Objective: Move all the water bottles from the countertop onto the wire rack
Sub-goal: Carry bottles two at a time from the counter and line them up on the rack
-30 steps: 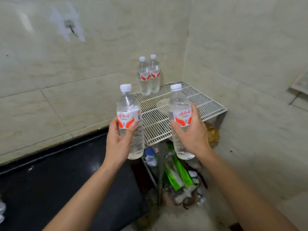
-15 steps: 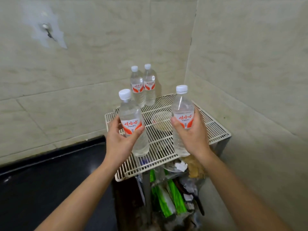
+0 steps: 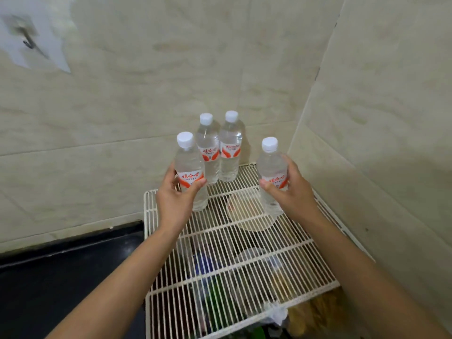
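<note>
A white wire rack [image 3: 244,263] fills the corner between two tiled walls. Two clear water bottles with white caps and red-and-white labels stand side by side at its back, one on the left [image 3: 208,148] and one on the right [image 3: 230,145]. My left hand [image 3: 175,199] grips a third bottle [image 3: 189,165] upright over the rack's back left part, just in front of the standing pair. My right hand [image 3: 291,192] grips a fourth bottle [image 3: 271,167] upright over the back right part. Whether either held bottle touches the wires I cannot tell.
A black countertop [image 3: 61,277] lies to the left of the rack, at a lower level. Under the wires show a round pale lid [image 3: 247,214], a blue object [image 3: 205,263] and green packets [image 3: 217,302]. The right wall [image 3: 379,143] runs close beside the rack.
Both hands have carried their bottles forward over the rack toward the two standing at the back. The view has moved in closer and tilted down over the rack.
</note>
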Available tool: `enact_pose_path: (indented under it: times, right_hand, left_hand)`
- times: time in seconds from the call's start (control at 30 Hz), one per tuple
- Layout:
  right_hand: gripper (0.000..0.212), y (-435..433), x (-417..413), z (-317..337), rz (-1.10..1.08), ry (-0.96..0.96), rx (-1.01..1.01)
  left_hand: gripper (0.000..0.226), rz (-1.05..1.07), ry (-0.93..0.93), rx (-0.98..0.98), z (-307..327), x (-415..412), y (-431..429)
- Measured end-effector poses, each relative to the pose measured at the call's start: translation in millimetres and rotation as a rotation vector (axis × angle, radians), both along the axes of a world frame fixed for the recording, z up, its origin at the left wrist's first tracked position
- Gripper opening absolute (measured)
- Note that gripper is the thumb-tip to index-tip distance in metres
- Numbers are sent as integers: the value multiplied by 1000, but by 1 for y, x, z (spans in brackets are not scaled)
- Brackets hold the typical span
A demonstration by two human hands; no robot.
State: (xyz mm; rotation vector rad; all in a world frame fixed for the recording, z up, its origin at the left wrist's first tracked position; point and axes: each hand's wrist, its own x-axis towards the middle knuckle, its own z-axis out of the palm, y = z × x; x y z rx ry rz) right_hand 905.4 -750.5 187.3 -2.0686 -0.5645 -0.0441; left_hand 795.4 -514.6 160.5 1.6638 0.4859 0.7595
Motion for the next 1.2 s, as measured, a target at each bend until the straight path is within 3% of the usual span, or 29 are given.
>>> enact_pose_path:
  times: [0.2,0.5,0.67,0.77,0.9,1.03,1.13,1.2]
  right_hand:
    - [72,29,64,-15,52,166,217]
    - [64,76,120,-11,132,251,280]
    - [77,76,136,-20,186,330,144]
    - [87,72,135,-35,180,362,6]
    - [78,72,134,-55,142,295,2]
    - [77,75,136,-58,131,279,-36]
    - [113,75,142,-54,147,310,-50]
    - [131,76,140,-37,77,193,-22]
  left_hand:
    - [62,117,1,14,5,45,17]
    - [70,228,110,69,-17,83,36]
    - [71,201,142,83,-18,81,39]
    - [79,142,283,39,-31,75,40]
    - [63,162,360,87,-49,75,33]
    - [63,180,367,121,-55,79,32]
    - [65,153,380,146,-57,77,34]
    - [70,114,398,149,-54,77,36]
